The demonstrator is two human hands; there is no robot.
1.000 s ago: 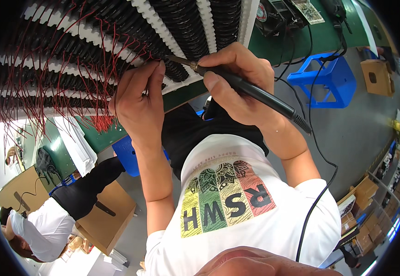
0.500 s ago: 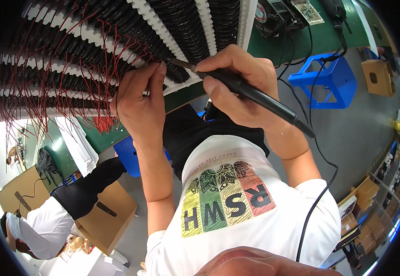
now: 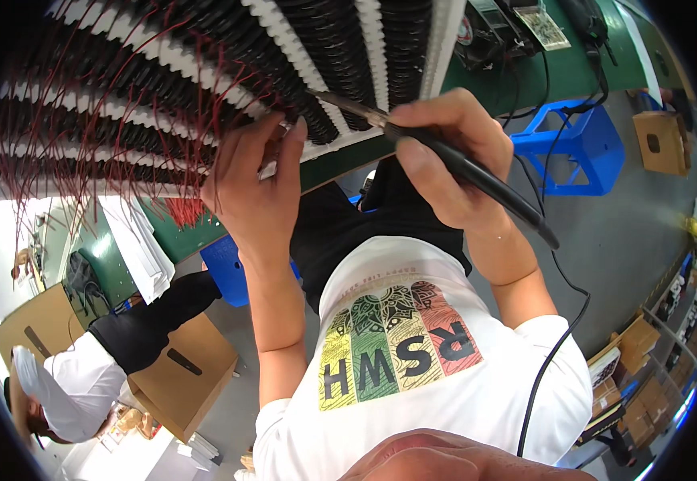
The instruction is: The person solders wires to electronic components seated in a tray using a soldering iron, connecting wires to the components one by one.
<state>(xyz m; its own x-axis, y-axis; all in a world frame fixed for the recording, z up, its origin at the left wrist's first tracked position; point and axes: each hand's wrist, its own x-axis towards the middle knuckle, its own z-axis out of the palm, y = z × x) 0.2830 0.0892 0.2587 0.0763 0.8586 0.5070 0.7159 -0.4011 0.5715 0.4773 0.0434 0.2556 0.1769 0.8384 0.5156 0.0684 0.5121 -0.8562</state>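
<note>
In the head view, the right hand (image 3: 481, 144) grips a black, pen-shaped soldering iron (image 3: 486, 178), its fingers closed around the front of the handle, with the thumb below and the index finger above. The slim metal tip (image 3: 352, 107) juts out beyond these fingers toward the left and slightly upward, ending over the rows of black, ring-shaped coils (image 3: 340, 56). Whether it touches a coil cannot be told. The tip's end lies just above and to the right of the other hand's fingertips, apart from them.

The left hand (image 3: 254, 192) is raised at the near edge of the coils, beside the thin dark-red wires (image 3: 218, 84). Its thumb and index finger stand close together, with a small pale glint between them; what they hold, if anything, cannot be told. The wires rise and hang mostly to the left of these fingers.

White, toothed plastic strips (image 3: 292, 44) run between the coil rows, which lie above both hands in the view, over a green worktop (image 3: 617, 48). A blue plastic stool (image 3: 597, 160) stands on the floor to the right.
</note>
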